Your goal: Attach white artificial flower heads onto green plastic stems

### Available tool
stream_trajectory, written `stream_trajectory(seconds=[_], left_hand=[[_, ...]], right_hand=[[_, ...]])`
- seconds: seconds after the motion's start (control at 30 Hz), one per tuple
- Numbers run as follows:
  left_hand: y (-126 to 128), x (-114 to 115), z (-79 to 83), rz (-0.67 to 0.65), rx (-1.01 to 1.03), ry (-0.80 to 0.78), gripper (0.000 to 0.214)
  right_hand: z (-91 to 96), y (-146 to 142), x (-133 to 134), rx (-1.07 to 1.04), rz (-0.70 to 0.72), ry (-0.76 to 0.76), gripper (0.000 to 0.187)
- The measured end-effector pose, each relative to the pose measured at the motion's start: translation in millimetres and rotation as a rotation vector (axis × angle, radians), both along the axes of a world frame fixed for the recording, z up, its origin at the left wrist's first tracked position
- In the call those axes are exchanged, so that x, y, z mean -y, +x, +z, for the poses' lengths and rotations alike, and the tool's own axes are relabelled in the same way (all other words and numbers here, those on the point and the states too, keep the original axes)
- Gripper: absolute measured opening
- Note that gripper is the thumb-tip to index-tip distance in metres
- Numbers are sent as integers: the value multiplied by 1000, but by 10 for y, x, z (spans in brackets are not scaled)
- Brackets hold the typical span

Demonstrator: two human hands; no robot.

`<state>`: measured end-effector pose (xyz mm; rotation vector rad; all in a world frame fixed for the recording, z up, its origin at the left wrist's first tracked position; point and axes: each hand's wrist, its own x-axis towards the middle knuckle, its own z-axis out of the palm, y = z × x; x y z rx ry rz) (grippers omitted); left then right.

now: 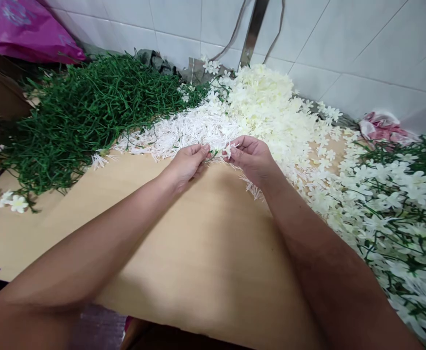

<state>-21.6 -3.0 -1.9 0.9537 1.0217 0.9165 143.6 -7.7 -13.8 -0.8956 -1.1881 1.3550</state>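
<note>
My left hand [190, 163] pinches a short green plastic stem [213, 154] over the cardboard. Close beside it, my right hand [253, 158] holds a small white artificial flower [229, 149] at the stem's tip; whether the two are joined is too small to tell. Just beyond my fingers lies a heap of thin white stamen pieces [194, 127]. Loose cream petal blossoms [267, 97] are piled behind my right hand. A big mound of green stems [110, 102] lies beyond my left hand. White flowers on green stems [395, 214] gather at the right.
A brown cardboard sheet [198, 243] covers the work surface. White wall tiles [179, 24] and a metal post [253, 36] stand at the back. A magenta plastic bag [26, 31] is far left, a red-and-white cloth [384, 127] at right. Loose flowers [18, 203] lie left.
</note>
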Motion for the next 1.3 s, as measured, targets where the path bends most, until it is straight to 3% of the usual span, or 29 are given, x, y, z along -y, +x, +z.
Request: stream_trajectory(seconds=[0.2, 0.67, 0.97, 1.3], left_hand=[[25, 2, -39, -3, -29, 3, 28], [42, 27, -1, 6, -42, 17, 30], [40, 17, -70, 35, -85, 83, 29], [50, 37, -54, 0, -127, 106, 29]], right_hand=[[-80, -68, 4, 94, -57, -1, 30], [-79, -161, 40, 120, -70, 1, 33], [-28, -197, 89, 318, -176, 156, 28], [-106, -157, 82, 278, -81, 136, 33]])
